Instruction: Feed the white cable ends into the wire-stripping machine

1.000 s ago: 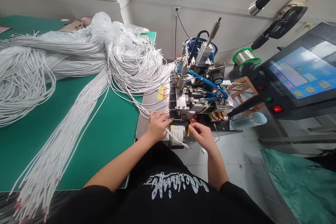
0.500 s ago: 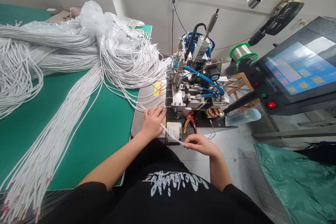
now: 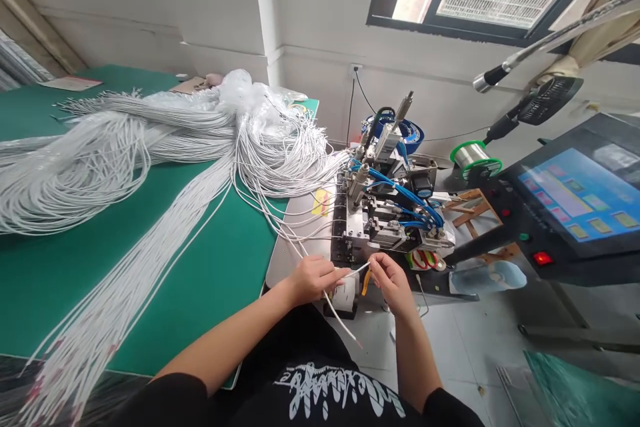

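Note:
My left hand (image 3: 311,278) is closed on a thin white cable (image 3: 347,329) in front of a small metal machine with blue hoses (image 3: 390,213); the cable's free end hangs down past the bench edge. Close beside it, my right hand (image 3: 393,280) pinches the tip of a white cable between thumb and forefinger, just below the machine's front. Further white cables run from the machine's left side across a grey plate (image 3: 290,253).
Big bundles of white cables (image 3: 115,167) cover the green mat (image 3: 210,260) to the left. A touchscreen control box (image 3: 575,200) with a red button stands at the right. Behind the machine sits a solder wire spool (image 3: 473,157). Tiled floor lies below the bench.
The view tilted up. My right hand rose from below the bench edge to the machine's front, meeting my left hand, which shifted slightly right while keeping its cable.

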Action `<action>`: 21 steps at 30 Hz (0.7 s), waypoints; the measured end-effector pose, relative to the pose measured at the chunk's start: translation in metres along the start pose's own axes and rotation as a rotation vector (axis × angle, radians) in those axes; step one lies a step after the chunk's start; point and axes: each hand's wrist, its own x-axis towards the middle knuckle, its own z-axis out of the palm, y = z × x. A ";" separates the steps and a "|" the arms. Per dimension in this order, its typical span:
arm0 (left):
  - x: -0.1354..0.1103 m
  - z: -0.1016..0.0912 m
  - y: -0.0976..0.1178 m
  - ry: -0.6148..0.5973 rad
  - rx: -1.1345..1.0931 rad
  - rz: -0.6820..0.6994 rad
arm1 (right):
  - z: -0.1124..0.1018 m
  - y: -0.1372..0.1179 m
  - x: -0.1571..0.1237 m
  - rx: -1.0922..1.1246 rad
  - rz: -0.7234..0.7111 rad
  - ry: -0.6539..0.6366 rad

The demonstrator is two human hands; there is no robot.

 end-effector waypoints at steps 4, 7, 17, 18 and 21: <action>0.000 0.002 -0.001 -0.001 0.056 -0.063 | 0.017 -0.002 0.011 0.127 0.026 0.091; 0.001 0.002 -0.001 0.001 0.083 -0.148 | 0.024 -0.004 0.013 0.141 0.036 0.134; 0.000 0.004 -0.005 -0.023 0.076 -0.311 | 0.030 0.006 0.010 0.134 0.025 0.141; 0.000 0.004 -0.005 -0.027 0.075 -0.323 | 0.030 0.007 0.011 0.136 0.033 0.129; 0.000 0.002 -0.005 -0.061 0.058 -0.344 | 0.026 0.011 0.013 0.113 0.064 0.092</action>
